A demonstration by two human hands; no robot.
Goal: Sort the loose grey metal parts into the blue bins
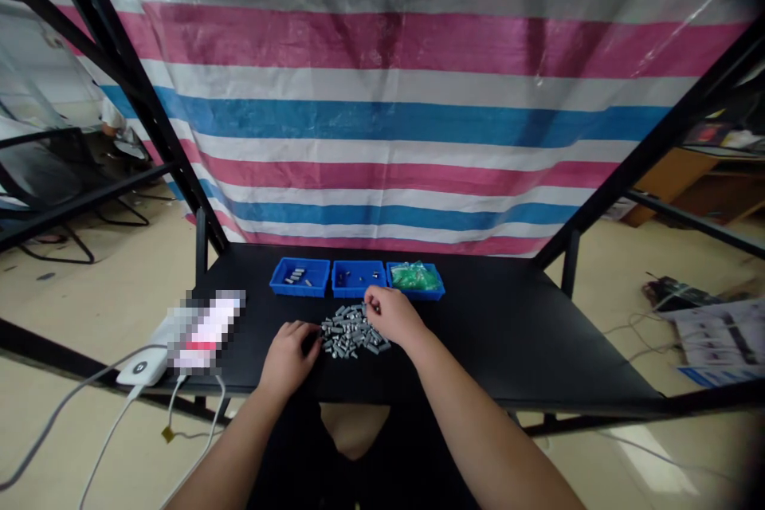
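A pile of small grey and silvery metal parts lies on the black table. My left hand rests at the pile's left edge, fingers curled together; what its fingertips hold, if anything, is too small to tell. Over the pile's upper right side is my right hand, its fingers pinched and their tips partly hidden. Behind the pile stand three blue trays: the left tray has a few grey cylinders, the middle tray holds a few small parts, and the right tray contains green plastic bags.
On the table's left side lie a blurred-out device and a white power bank with cables hanging over the front edge. Black frame posts flank the table, and a striped sheet hangs behind it.
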